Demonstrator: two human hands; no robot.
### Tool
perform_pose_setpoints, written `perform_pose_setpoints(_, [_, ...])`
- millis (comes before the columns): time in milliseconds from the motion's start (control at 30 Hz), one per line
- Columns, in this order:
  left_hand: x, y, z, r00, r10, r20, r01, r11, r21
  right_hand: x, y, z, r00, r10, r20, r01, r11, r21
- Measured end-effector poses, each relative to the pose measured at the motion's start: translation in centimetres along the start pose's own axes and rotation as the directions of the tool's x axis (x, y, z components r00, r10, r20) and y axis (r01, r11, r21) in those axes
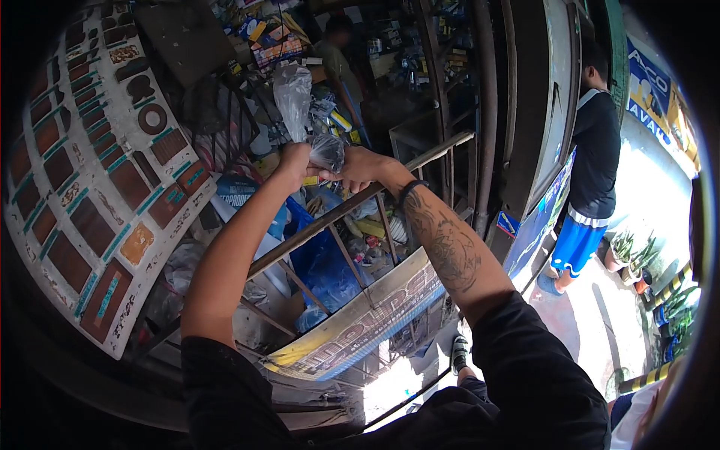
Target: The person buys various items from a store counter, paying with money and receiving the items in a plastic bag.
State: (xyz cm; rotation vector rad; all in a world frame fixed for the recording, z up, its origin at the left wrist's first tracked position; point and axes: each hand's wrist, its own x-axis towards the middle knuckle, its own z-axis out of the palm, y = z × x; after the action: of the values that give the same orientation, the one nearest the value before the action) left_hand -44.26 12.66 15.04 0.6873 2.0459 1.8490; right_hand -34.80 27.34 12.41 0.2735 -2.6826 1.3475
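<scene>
A clear plastic bag stands up from between my two hands, its crumpled lower part bunched over the fingers. My left hand is closed on the bag from the left side. From the right, my right hand grips the bunched plastic, fingers curled and partly hidden by the bag. Both hands are close together above a metal railing with a worn top bar. What the bag contains, if anything, I cannot tell.
A display board with brown pieces leans at left. Behind the railing lie a blue plastic bag and piled goods. One person is inside the stall; another in a black shirt stands at right. A banner hangs on the railing.
</scene>
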Motion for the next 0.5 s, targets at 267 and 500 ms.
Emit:
perform_pose_setpoints(267, [-0.5, 0.2, 0.3, 0.998, 0.056, -0.004, -0.055, 0.995, 0.078, 0.9, 0.6, 0.0, 0.998, 0.044, -0.038, -0.045, 0.998, -0.034])
perform_pose_setpoints(500, [-0.3, 0.2, 0.0, 0.997, 0.048, 0.057, -0.055, 0.989, 0.141, -0.8, -0.7, -0.1, 0.992, 0.022, -0.126, -0.023, 1.000, -0.003])
